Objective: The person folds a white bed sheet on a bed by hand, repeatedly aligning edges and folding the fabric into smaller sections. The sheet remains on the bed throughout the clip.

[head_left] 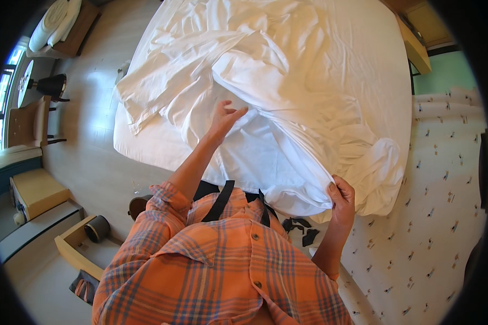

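A white duvet cover [309,93] lies crumpled over the bed, its upper layer raised in front of me so that the inside of the fabric shows. My right hand [343,199] pinches the edge of this layer between thumb and fingers at the near right. Over the opened folds, my left hand [226,120] is held with thumb and fingers apart and nothing between them. Beneath the cover is a mattress in a smooth white sheet [384,61], bare along its right side and near left corner.
Patterned white bedding [431,170] spreads along the right. Dark scraps [305,231] lie near my feet. To the left are a wooden chair [28,122], a round white table [25,83], rolled white bedding [51,26], a wooden box [40,191] and a dark cylindrical container [97,228].
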### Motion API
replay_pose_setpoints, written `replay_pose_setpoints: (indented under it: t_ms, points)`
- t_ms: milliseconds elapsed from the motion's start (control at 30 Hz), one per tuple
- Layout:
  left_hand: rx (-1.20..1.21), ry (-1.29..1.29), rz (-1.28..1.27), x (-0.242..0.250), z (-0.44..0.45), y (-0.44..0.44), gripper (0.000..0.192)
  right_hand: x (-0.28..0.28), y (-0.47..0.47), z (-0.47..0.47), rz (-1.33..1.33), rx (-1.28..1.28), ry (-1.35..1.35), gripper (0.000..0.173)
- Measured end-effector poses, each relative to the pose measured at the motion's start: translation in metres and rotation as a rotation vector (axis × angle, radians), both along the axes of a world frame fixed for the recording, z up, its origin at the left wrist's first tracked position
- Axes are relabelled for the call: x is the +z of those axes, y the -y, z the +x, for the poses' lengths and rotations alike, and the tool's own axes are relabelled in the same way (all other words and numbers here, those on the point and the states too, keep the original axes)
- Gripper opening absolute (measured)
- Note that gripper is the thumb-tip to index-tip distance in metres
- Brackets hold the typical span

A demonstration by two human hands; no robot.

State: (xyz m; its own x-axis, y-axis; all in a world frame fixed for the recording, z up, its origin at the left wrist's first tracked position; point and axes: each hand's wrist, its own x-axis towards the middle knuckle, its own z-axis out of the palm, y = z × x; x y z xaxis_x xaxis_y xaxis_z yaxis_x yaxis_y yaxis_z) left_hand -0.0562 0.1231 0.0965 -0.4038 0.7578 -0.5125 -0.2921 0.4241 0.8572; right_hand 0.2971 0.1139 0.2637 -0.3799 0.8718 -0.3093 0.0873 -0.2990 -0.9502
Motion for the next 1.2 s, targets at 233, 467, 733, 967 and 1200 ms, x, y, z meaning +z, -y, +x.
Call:
replay_pose_setpoints:
  t_ms: [233, 467, 733, 967, 1200]
  points:
    - [0.199, 0.476, 0.144, -0.003, -0.02, -0.066, 0.027, 0.003, 0.026, -0.017, -0.103, 0.406, 0.104, 0.013]
    - [0.272, 0.183, 0.503, 0.07, -0.048, -0.132, 0.028, -0.008, 0.051, -0.021, -0.086, 0.566, 0.068, 0.012]
    - [-0.333, -0.175, 0.5, 0.064, -0.008, -0.15, 0.051, 0.005, 0.05, 0.009, -0.126, 0.309, 0.052, 0.008]
    - [0.151, -0.258, -0.042, -0.001, -0.001, -0.082, 0.056, -0.002, 0.043, 0.02, -0.127, 0.239, -0.051, 0.018]
    - [-0.009, 0.37, -0.18, -0.013, 0.044, -0.051, 0.039, -0.022, 0.031, 0.009, -0.223, 0.537, 0.08, 0.018]
